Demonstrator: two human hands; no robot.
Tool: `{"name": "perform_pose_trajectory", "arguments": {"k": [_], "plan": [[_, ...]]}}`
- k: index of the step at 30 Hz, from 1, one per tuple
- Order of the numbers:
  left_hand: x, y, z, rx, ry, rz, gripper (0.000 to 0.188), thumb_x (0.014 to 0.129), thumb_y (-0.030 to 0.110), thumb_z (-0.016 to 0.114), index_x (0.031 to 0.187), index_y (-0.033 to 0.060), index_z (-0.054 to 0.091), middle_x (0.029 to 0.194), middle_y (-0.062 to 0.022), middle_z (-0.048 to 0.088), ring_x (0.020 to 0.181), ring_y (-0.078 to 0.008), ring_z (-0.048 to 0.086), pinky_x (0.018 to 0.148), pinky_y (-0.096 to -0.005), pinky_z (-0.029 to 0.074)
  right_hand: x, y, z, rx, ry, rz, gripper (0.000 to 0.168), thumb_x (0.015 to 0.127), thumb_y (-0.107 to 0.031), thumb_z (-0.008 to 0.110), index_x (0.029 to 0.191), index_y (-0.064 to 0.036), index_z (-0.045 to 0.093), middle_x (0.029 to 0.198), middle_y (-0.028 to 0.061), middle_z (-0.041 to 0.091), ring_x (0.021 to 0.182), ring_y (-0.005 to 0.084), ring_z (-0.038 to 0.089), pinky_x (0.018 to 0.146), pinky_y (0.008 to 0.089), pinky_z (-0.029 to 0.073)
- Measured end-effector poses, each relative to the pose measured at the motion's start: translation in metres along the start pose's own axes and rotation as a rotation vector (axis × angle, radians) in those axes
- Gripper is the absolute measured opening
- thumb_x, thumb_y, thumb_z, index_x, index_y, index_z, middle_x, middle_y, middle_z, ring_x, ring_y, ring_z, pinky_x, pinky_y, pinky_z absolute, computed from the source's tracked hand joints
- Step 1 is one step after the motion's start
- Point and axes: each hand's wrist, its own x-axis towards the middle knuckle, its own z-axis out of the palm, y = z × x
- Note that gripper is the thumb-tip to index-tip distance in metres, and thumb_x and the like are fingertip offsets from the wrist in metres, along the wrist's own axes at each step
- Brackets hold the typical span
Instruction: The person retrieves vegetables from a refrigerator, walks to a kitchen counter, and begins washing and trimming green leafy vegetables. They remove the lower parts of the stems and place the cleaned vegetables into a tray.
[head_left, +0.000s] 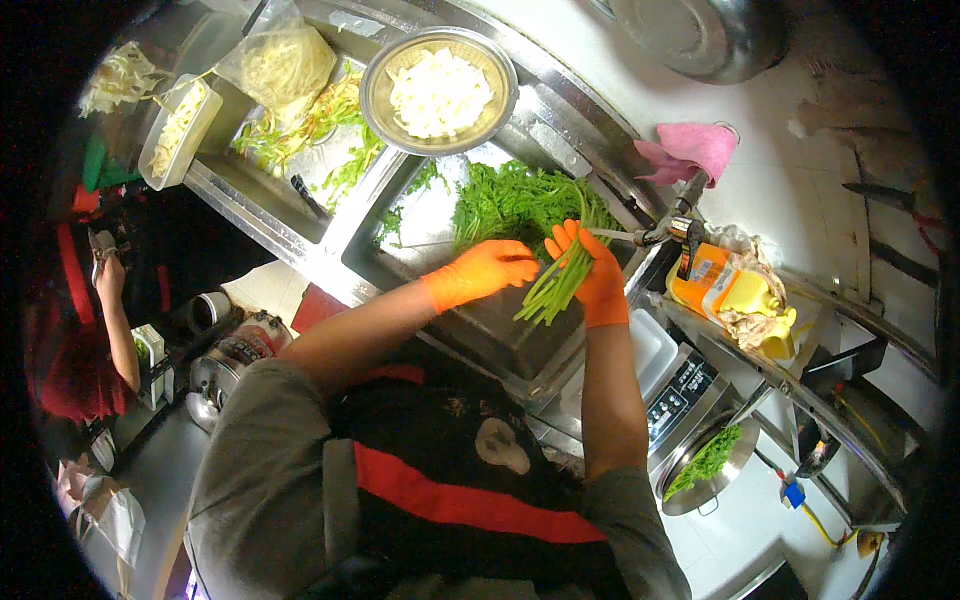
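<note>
My right hand (602, 281), in an orange rubber glove, grips a bunch of long green stems (555, 289) above the right-hand sink basin (487, 349). The cut ends point down towards me, and feathery leaves hang over the far side. My left hand (480, 271), gloved the same way, is just left of the stems. Its fingers and thumb are apart, with nothing visible between them. Beyond both hands, a heap of leafy greens (502, 199) lies in the basin. The faucet (679, 229) reaches in close beside my right hand.
A metal colander (373, 112) of pale strips straddles the divider. The left basin (247, 184) holds trimmings and a bagged vegetable (281, 64). To the right are a digital scale (679, 394), a steel bowl (724, 480) with greens and a yellow-orange jug (709, 281). Another person's hand (111, 277) shows far left.
</note>
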Motion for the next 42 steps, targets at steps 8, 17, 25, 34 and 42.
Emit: {"name": "perform_pose_trajectory", "arguments": {"k": [8,17,25,34,42], "plan": [[0.049,-0.001,0.034,0.085,0.063,0.071,0.018,0.096,0.019,0.065,0.100,0.0031,0.071,0.080,0.0015,0.066,0.074,-0.0079,0.058,0.067,-0.0276,0.048,0.019,-0.008,-0.013,-0.085,-0.113,-0.050,0.041,0.099,-0.015,0.053,0.136,0.001,0.044,0.135,0.0160,0.054,0.125,0.0339,0.054,0.108,0.0494,0.043],[0.058,0.016,0.017,-0.090,-0.143,-0.191,0.023,0.095,0.025,0.063,0.094,0.0030,0.069,0.074,-0.0026,0.062,0.062,-0.0113,0.055,0.058,-0.0283,0.046,0.030,-0.006,-0.027,-0.014,-0.099,-0.053,0.036,0.099,-0.013,0.053,0.130,0.004,0.050,0.127,0.0169,0.061,0.116,0.0331,0.061,0.100,0.0451,0.050],[0.006,0.021,0.013,0.266,-0.305,-0.326,0.026,0.085,0.028,0.069,0.092,0.0028,0.069,0.071,-0.0040,0.063,0.063,-0.0152,0.062,0.062,-0.0299,0.052,0.036,-0.019,-0.052,-0.234,-0.232,-0.187,0.026,0.095,-0.003,0.053,0.120,0.001,0.050,0.123,0.0133,0.058,0.118,0.0299,0.055,0.106,0.0457,0.043],[0.007,-0.021,-0.013,0.288,0.082,-0.030,0.020,0.094,0.019,0.063,0.104,0.0009,0.067,0.092,-0.0027,0.067,0.079,-0.0123,0.060,0.075,-0.0266,0.051,0.014,-0.019,-0.029,-0.003,-0.149,0.004,0.032,0.096,-0.007,0.056,0.126,0.003,0.052,0.124,0.0162,0.060,0.113,0.0297,0.061,0.102,0.0449,0.047],[0.028,0.002,0.032,0.249,0.116,0.063,0.023,0.096,0.023,0.063,0.101,0.0015,0.065,0.083,-0.0040,0.066,0.073,-0.0123,0.062,0.066,-0.0285,0.051,0.003,-0.007,0.012,-0.227,-0.016,-0.066,0.030,0.095,-0.012,0.059,0.117,0.009,0.062,0.114,0.0199,0.065,0.109,0.0287,0.065,0.095,0.0385,0.054]]}}
